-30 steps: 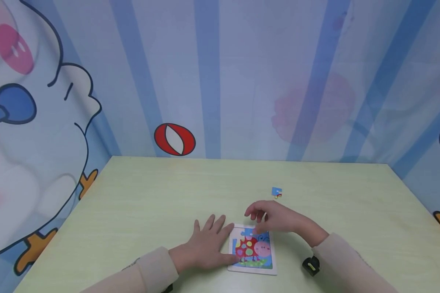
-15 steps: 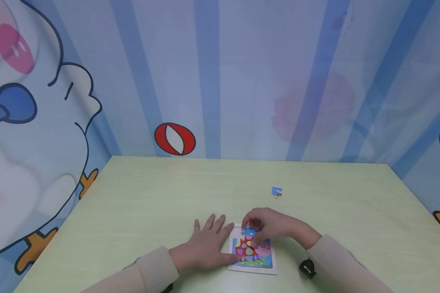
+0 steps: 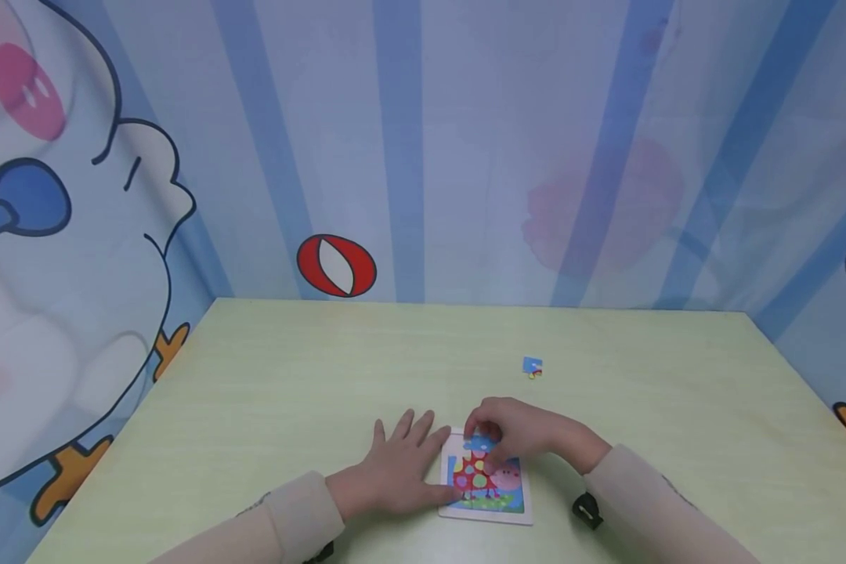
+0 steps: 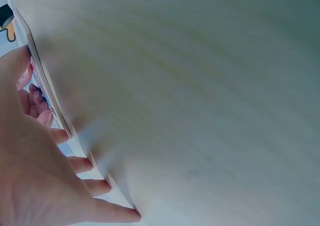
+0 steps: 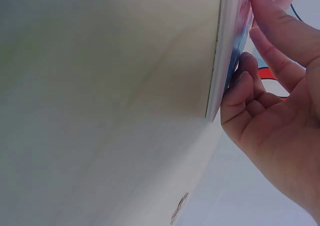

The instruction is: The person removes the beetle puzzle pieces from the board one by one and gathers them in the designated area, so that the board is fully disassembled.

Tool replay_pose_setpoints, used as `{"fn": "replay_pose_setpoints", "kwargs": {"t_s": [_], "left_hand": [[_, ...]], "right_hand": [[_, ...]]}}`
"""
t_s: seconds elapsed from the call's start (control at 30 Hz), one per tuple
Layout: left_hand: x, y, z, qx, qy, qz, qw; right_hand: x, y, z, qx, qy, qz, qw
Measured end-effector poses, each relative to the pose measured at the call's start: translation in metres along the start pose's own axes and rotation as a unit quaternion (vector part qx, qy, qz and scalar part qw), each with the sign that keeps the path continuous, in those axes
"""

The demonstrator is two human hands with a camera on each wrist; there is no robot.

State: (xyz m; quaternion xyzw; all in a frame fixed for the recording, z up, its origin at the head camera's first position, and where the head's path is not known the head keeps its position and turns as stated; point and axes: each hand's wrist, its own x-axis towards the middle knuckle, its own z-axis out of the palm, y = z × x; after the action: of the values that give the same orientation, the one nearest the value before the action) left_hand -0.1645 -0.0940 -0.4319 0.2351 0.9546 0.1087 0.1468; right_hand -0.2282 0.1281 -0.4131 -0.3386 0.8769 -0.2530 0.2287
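A ladybug jigsaw puzzle lies in a white-edged tray (image 3: 486, 518) on the table in the head view. With spread, straight fingers, my left hand (image 3: 398, 474) lies palm down; its thumb rests on the puzzle's lower left and its index fingertip meets the tray's upper left corner. My right hand (image 3: 518, 429) bends over the top of the puzzle, thumb and curled fingers holding a blue puzzle piece (image 3: 478, 443) there, partly covered. The tray's edge (image 5: 220, 51) is side-on in the right wrist view, with the fingertips against the puzzle. One loose puzzle piece (image 3: 532, 366) lies behind the right hand.
The pale table (image 3: 310, 360) runs back to a blue striped cloth backdrop (image 3: 465, 157) with cartoon prints, which also rises at both sides. A black wrist device (image 3: 587, 511) hangs under the right sleeve.
My right hand has come down and slightly left from above the tray's top edge onto the upper puzzle pieces. The left hand and the loose piece have stayed in place.
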Motion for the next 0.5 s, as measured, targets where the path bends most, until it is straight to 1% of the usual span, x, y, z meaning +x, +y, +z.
{"fn": "replay_pose_setpoints", "kwargs": {"t_s": [0.1, 0.37, 0.5], "left_hand": [[0.0000, -0.0002, -0.0004, 0.001, 0.000, 0.001, 1.0000], [-0.0002, 0.0005, -0.0010, 0.003, 0.000, 0.002, 1.0000], [-0.0006, 0.0014, -0.0018, 0.004, 0.001, 0.003, 1.0000]], "right_hand": [[0.0002, -0.0016, -0.0001, -0.003, -0.002, -0.003, 1.0000], [0.0005, -0.0061, 0.0004, -0.009, -0.011, 0.014, 0.9998], [0.0008, -0.0078, 0.0008, -0.011, -0.012, 0.013, 0.9998]]}}
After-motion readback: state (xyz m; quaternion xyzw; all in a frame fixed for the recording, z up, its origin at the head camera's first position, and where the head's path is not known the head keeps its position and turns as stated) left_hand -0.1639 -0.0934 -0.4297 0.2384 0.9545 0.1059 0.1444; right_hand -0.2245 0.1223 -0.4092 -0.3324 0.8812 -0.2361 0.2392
